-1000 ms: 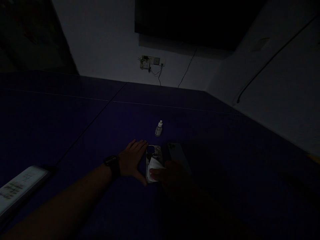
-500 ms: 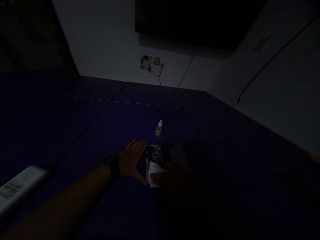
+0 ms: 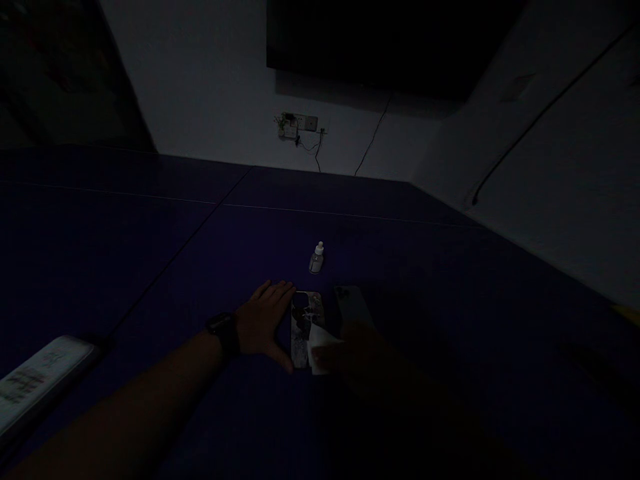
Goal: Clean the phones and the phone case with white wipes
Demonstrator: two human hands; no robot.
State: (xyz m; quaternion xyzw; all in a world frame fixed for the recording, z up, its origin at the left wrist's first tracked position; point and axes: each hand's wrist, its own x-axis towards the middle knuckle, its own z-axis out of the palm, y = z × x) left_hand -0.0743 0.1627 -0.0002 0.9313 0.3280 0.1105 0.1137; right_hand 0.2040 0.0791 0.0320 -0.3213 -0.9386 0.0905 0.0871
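Note:
A patterned phone case (image 3: 301, 343) with a camera cutout lies flat on the dark blue surface. My left hand (image 3: 263, 320), a black watch on its wrist, rests flat against the case's left edge, thumb and fingers apart. In my right hand (image 3: 345, 353), which is deep in shadow, is a folded white tissue (image 3: 319, 339) over the lower right edge of the case. Right of the case lies a phone (image 3: 355, 305), back up, its lower end hidden by my right hand. Beyond the case stands a small dropper bottle (image 3: 316, 261) with a white top.
A white power strip (image 3: 50, 367) lies at the lower left. On the far wall are sockets with cables (image 3: 305, 125) and a large dark screen (image 3: 380, 47). A black cable (image 3: 540, 120) runs down the right wall. The room is very dim.
My right hand has shifted slightly right with the tissue, uncovering more of the lower part of the phone case. My left hand keeps its place.

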